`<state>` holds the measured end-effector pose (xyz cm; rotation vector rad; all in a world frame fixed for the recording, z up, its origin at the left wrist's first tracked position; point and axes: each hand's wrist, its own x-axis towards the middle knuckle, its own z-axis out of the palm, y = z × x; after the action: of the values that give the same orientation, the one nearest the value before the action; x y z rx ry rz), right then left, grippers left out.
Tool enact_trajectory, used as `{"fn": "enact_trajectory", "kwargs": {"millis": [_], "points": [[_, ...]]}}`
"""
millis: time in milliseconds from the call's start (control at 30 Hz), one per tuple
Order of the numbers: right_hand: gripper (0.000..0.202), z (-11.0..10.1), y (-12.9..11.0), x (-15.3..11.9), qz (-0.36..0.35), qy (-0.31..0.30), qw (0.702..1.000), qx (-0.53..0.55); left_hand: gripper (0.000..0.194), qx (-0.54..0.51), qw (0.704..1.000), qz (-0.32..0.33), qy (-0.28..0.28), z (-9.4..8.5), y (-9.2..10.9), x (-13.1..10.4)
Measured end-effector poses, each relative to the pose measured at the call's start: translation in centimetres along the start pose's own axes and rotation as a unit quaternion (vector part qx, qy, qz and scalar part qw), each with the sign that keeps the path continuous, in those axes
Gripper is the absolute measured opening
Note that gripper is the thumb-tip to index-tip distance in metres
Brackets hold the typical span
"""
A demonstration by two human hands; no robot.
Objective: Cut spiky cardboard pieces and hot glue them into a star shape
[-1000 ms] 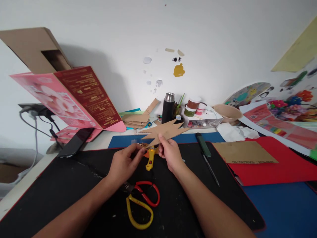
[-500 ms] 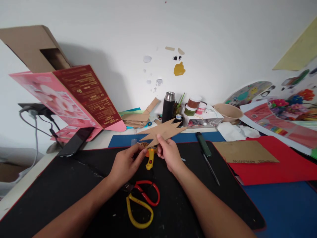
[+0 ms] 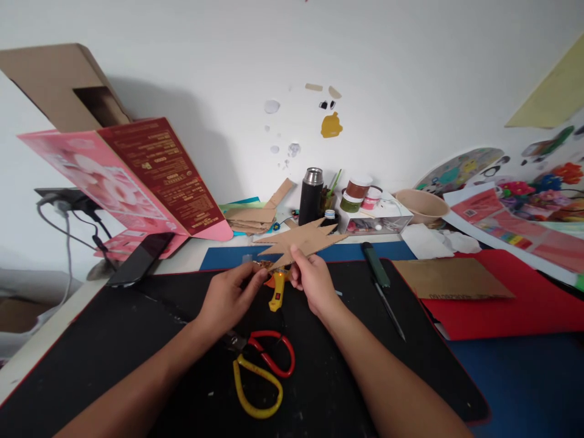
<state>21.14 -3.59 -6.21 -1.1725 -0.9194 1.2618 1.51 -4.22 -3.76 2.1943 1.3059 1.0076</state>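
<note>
A spiky, star-like piece of cardboard (image 3: 303,239) is held above the black mat. My right hand (image 3: 312,280) grips its near side, thumb on top and fingers underneath. My left hand (image 3: 235,292) pinches the tip of its lower left point between thumb and fingers. Beneath the cardboard lies a yellow hot glue gun (image 3: 276,292) with a small orange light lit; its front part is hidden. Nearer to me rest scissors (image 3: 258,380) with one red and one yellow handle, their blades partly covered by my left arm.
On the right lie a green utility knife (image 3: 376,266), a pen (image 3: 389,311) and a cardboard sheet (image 3: 451,279) on red paper (image 3: 502,316). A black flask (image 3: 311,198) and paint jars (image 3: 351,205) stand behind. A phone (image 3: 141,260) leans by a pink box (image 3: 91,170).
Almost nothing differs. Both hands keep hold of the cardboard star, and its right tip has shifted very slightly to the right. The camera view has moved a little.
</note>
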Motion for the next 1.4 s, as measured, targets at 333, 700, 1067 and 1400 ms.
{"fn": "enact_trajectory", "kwargs": {"millis": [333,700,1067,1400], "points": [[0.069,-0.2,-0.6,0.1,0.0,0.034,0.999,0.014,0.059,0.327,0.914,-0.142,-0.195,-2.6,-2.7,1.6],[0.072,-0.1,-0.3,0.2,0.011,0.034,0.999,0.001,0.032,0.248,0.927,-0.198,-0.197,-0.7,-5.7,1.9],[0.069,-0.1,0.4,0.3,0.008,0.026,1.0,-0.005,0.028,-0.367,0.871,-0.203,0.255,-6.7,-7.5,4.7],[0.069,0.5,1.9,0.4,0.007,0.01,0.999,-0.033,0.016,-0.613,0.7,-0.322,0.174,-0.4,2.6,2.7]]}}
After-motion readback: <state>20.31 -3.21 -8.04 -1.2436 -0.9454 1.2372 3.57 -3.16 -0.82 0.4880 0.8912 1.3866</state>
